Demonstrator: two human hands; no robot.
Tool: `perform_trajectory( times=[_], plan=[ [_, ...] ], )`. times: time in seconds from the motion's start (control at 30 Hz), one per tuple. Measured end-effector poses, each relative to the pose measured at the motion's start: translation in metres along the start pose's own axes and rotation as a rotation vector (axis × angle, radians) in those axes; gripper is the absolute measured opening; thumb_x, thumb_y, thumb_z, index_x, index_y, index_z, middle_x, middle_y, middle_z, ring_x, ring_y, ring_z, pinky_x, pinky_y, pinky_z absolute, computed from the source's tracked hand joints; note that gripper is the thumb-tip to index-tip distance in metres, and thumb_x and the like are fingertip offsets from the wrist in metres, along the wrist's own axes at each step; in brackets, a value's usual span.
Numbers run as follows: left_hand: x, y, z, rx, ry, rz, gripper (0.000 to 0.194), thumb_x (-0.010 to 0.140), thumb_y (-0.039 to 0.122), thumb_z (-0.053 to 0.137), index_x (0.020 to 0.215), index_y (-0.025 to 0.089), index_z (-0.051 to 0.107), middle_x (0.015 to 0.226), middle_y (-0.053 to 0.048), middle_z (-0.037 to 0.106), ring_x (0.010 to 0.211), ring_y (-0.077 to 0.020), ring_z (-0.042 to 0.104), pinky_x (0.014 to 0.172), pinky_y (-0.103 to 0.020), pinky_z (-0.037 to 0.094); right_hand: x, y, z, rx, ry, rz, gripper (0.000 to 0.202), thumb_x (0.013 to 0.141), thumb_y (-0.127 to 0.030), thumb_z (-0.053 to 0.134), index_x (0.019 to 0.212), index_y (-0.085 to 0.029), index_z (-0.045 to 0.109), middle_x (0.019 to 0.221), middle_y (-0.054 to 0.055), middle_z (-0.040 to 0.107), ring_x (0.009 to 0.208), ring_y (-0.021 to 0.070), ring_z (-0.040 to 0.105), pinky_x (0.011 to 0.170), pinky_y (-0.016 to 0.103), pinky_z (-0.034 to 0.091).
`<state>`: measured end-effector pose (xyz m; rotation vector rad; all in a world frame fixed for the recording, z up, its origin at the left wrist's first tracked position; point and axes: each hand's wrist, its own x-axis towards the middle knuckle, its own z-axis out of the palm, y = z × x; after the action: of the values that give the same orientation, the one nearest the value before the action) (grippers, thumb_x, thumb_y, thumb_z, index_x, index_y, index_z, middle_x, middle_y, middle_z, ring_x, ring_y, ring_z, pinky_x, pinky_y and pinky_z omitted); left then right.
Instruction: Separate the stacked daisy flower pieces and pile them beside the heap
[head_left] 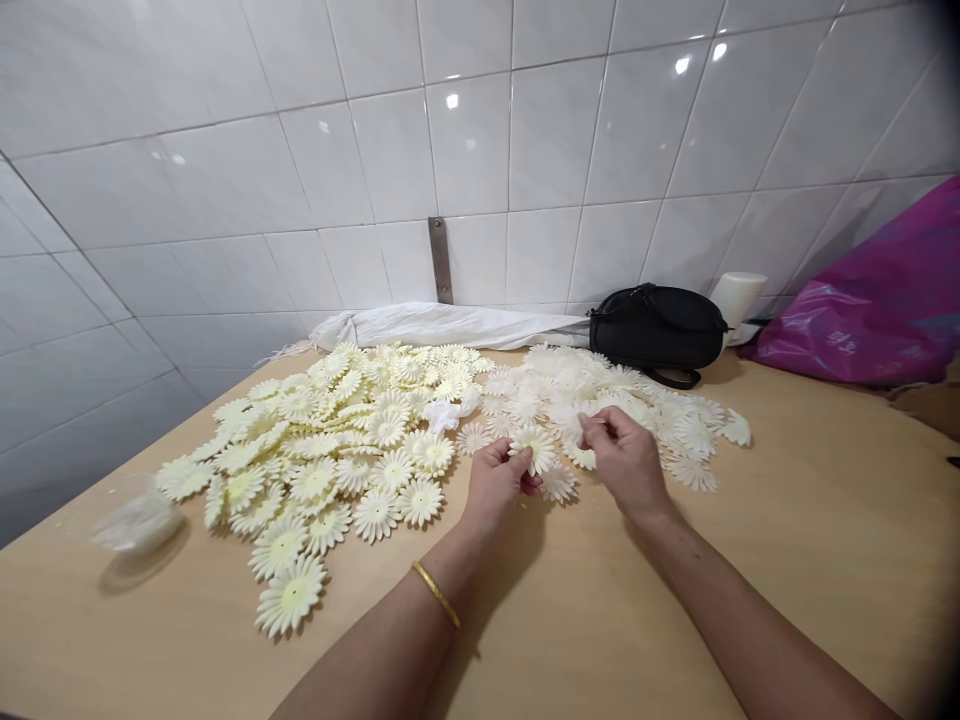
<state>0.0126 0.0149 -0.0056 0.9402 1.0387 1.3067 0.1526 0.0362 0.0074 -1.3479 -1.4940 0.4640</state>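
Observation:
My left hand pinches a pale cream artificial flower piece with a ring of petals, thumb on top. To its right, my right hand has thumb and fingertips pressed together over the translucent pieces. Something whitish shows at those fingertips, too faint to tell from what lies behind. Left of my hands spreads a large heap of cream-yellow flower pieces, many with a small hole in the middle. Behind and right of my hands is a pile of translucent white flower pieces. One translucent flower piece lies just below the held one.
A clear container with whitish contents stands at the left. Along the tiled wall are a white cloth, a black case with a strap, a white bottle-like object and a purple bag. Crumpled white material lies between the piles.

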Motion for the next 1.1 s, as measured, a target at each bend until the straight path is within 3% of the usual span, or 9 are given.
perform_trajectory(
  times=[0.07,0.13,0.2,0.27,0.4,0.53,0.77,0.9,1.1],
  plan=[
    [0.000,0.000,-0.001,-0.011,0.007,-0.010,0.027,0.060,0.035,0.066,0.057,0.014,0.048,0.048,0.001,0.048,0.043,-0.0085,0.049,0.043,-0.021,0.039,0.008,0.009,-0.005,-0.159,0.033,0.006,0.021,0.077,-0.036,0.045,0.066,-0.019,0.050,0.060,0.002,0.052,0.057,0.0156,0.047,0.057,0.029,0.037],
    [0.000,0.000,-0.002,-0.008,-0.001,-0.003,0.025,0.063,0.033,0.064,0.057,0.014,0.049,0.048,0.001,0.048,0.043,-0.0074,0.048,0.042,-0.020,0.038,0.012,0.015,-0.007,-0.259,0.070,-0.055,0.020,0.076,-0.031,0.045,0.083,-0.016,0.056,0.079,0.009,0.057,0.072,0.0204,0.051,0.067,0.033,0.039],
    [0.000,0.000,-0.003,0.005,-0.014,0.005,0.024,0.063,0.032,0.064,0.056,0.014,0.049,0.047,0.001,0.048,0.041,-0.0070,0.046,0.042,-0.020,0.037,0.012,0.015,-0.006,-0.289,0.104,-0.138,0.026,0.076,-0.028,0.043,0.094,-0.014,0.056,0.093,0.013,0.057,0.087,0.0240,0.051,0.076,0.036,0.038],
    [0.002,-0.001,-0.004,0.003,-0.027,0.008,0.024,0.061,0.032,0.066,0.057,0.014,0.050,0.047,0.002,0.048,0.041,-0.0077,0.047,0.042,-0.021,0.039,0.008,0.011,-0.004,-0.243,0.098,-0.184,0.025,0.077,-0.029,0.042,0.091,-0.015,0.058,0.093,0.012,0.058,0.089,0.0240,0.050,0.078,0.036,0.037],
    [0.003,0.000,-0.003,-0.019,-0.021,0.018,0.028,0.056,0.035,0.070,0.059,0.014,0.051,0.049,0.003,0.048,0.043,-0.0093,0.050,0.043,-0.023,0.042,0.000,-0.001,0.000,0.046,-0.128,-0.071,0.023,0.079,-0.036,0.044,0.077,-0.018,0.059,0.075,0.005,0.059,0.072,0.0183,0.052,0.066,0.030,0.040],
    [-0.001,0.004,0.001,-0.019,-0.004,0.020,0.031,0.056,0.037,0.070,0.057,0.014,0.049,0.046,0.004,0.049,0.039,-0.0086,0.049,0.041,-0.022,0.041,-0.005,-0.010,0.002,0.346,-0.352,0.055,0.030,0.077,-0.045,0.048,0.078,-0.018,0.059,0.070,0.002,0.057,0.067,0.0150,0.051,0.063,0.027,0.040],
    [-0.008,0.010,0.006,-0.022,0.006,0.045,0.042,0.055,0.041,0.070,0.048,0.016,0.037,0.037,0.006,0.044,0.031,-0.0057,0.041,0.033,-0.018,0.030,-0.010,-0.015,0.005,0.708,-0.530,0.314,0.029,0.067,-0.046,0.060,0.068,-0.018,0.057,0.068,0.000,0.053,0.063,0.0120,0.049,0.057,0.024,0.042],
    [-0.005,0.008,0.005,-0.044,0.033,0.029,0.045,0.056,0.043,0.069,0.047,0.017,0.033,0.034,0.006,0.043,0.027,-0.0028,0.031,0.030,-0.017,0.018,-0.011,-0.013,0.010,0.743,-0.409,0.354,0.027,0.056,-0.036,0.071,0.062,-0.018,0.053,0.058,-0.006,0.046,0.053,0.0070,0.043,0.052,0.020,0.039],
    [0.001,0.004,-0.002,-0.115,0.033,-0.021,0.041,0.057,0.046,0.068,0.054,0.016,0.040,0.040,0.005,0.048,0.031,-0.0036,0.037,0.033,-0.017,0.025,0.000,-0.007,0.007,0.738,-0.035,0.408,0.027,0.057,-0.038,0.069,0.060,-0.019,0.049,0.057,-0.005,0.048,0.050,0.0082,0.047,0.052,0.024,0.044]
  ],
)
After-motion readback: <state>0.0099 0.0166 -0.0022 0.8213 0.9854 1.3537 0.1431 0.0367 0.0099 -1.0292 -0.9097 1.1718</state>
